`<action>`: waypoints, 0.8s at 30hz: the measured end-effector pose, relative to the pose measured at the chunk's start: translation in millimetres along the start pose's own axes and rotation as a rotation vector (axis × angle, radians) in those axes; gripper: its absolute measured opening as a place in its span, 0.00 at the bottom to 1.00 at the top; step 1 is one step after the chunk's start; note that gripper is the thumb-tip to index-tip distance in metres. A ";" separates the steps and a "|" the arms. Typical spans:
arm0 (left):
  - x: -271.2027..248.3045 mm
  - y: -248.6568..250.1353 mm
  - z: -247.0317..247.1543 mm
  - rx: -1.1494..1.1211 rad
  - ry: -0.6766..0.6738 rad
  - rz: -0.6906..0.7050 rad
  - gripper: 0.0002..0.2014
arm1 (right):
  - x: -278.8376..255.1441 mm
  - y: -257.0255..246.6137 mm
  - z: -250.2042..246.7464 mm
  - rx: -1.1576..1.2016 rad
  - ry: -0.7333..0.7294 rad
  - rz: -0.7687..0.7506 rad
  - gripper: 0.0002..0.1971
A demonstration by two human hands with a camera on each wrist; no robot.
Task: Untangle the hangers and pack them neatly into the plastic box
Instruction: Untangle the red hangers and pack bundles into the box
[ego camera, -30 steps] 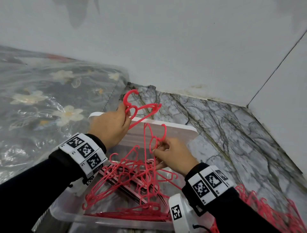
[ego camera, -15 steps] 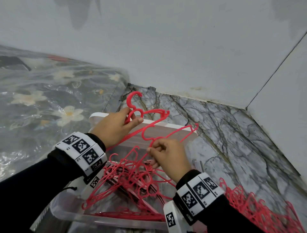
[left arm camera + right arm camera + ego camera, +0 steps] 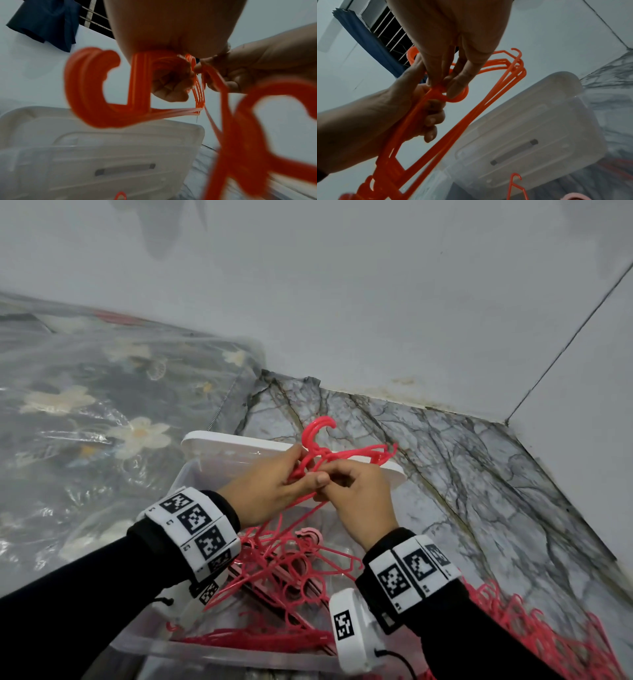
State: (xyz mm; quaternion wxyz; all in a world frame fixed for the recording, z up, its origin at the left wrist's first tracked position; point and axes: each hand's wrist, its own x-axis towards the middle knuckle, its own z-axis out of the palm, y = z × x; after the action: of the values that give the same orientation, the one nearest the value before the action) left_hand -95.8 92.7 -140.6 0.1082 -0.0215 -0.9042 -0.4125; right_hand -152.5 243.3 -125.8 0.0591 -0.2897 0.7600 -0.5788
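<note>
Over the clear plastic box, my left hand grips a small stack of red hangers just below their hooks. My right hand touches the left and pinches the same stack at its neck; the right wrist view shows its fingertips on a hanger ring. In the left wrist view the aligned hooks stick out past my curled left fingers. More red hangers lie tangled inside the box. A loose heap of hangers lies on the floor at lower right.
The box's white lid leans at the box's far side, right under the held stack. A plastic-covered floral mattress lies to the left. Marbled floor runs to the grey walls behind and to the right.
My right hand rose from over the box and brought its hanger against the ones in my left hand. Both hands now meet on one stack, whose hooks line up.
</note>
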 end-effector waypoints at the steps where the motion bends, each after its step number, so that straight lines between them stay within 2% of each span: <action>1: 0.3 0.6 2.5 -0.009 0.006 0.003 0.28 | 0.0 0.0 0.7 0.001 0.004 -0.003 0.05; 4: 1.8 2.0 6.3 -0.062 0.017 0.016 0.24 | -0.2 -0.9 0.3 0.107 -0.029 0.065 0.09; 6: 3.1 0.6 5.0 -0.074 0.070 0.030 0.14 | -1.4 -0.7 -0.5 0.157 -0.080 0.126 0.09; 8: 4.7 -0.1 1.0 -0.074 0.145 0.019 0.10 | -3.6 2.7 -0.3 0.012 -0.170 0.149 0.07; 10: 6.3 -0.3 -3.3 -0.058 0.226 -0.003 0.11 | -10.3 7.8 3.0 -0.283 -0.379 0.149 0.03; 12: 7.3 0.5 -7.5 -0.050 0.308 -0.009 0.11 | -23.0 14.5 13.7 -0.475 -0.622 0.131 0.14; 14: 9.0 1.7 -9.9 -0.082 0.357 -0.007 0.08 | -36.7 19.8 29.5 -0.558 -0.754 0.044 0.21; 16: 9.9 2.7 -11.4 -0.106 0.374 -0.002 0.06 | -45.5 21.5 43.1 -0.591 -0.725 -0.093 0.14; 18: 9.8 1.9 -14.2 -0.086 0.377 -0.007 0.09 | -44.4 19.5 48.5 -0.580 -0.625 -0.160 0.07; 21: 9.3 -2.4 -19.9 -0.094 0.356 -0.048 0.18 | -34.7 18.6 45.6 -0.512 -0.568 -0.145 0.05; 24: 11.4 -10.1 -25.9 -0.138 0.358 -0.099 0.18 | -26.9 21.7 38.3 -0.547 -0.532 -0.121 0.05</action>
State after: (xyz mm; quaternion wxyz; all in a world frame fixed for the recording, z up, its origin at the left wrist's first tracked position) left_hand -103.6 66.0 -129.2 0.2454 0.0893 -0.8400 -0.4756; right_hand -122.1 228.1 -164.6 0.1406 -0.4790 0.8260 -0.2619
